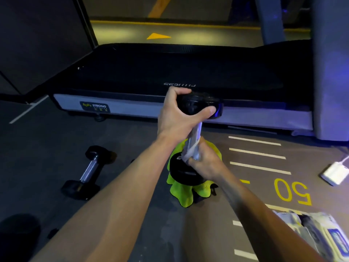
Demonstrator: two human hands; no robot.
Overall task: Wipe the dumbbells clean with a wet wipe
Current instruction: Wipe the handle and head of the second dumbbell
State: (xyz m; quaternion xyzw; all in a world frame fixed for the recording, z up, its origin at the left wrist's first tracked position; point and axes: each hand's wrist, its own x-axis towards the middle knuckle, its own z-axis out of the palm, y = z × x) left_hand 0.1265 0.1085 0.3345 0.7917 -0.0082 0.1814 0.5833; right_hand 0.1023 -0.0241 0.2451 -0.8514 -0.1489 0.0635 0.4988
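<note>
Left hand (174, 110) curled tight over the top black end of a dumbbell (196, 129), held standing up, a bit tilted. Bottom black end resting on a bright green cloth (181, 191) on the floor. Right hand (204, 161) just below the left one, wrapped round the shiny metal bar, with a white wet wipe (189, 151) squeezed between fingers and bar. Second dumbbell (88, 172) lying flat on the dark floor, well off to the left of the left arm. Black treadmill (170, 72) right behind the left hand. White charger block (335, 173) off to the right of the right hand. Pack of wipes (321, 231) near the right forearm, blurry.
</note>
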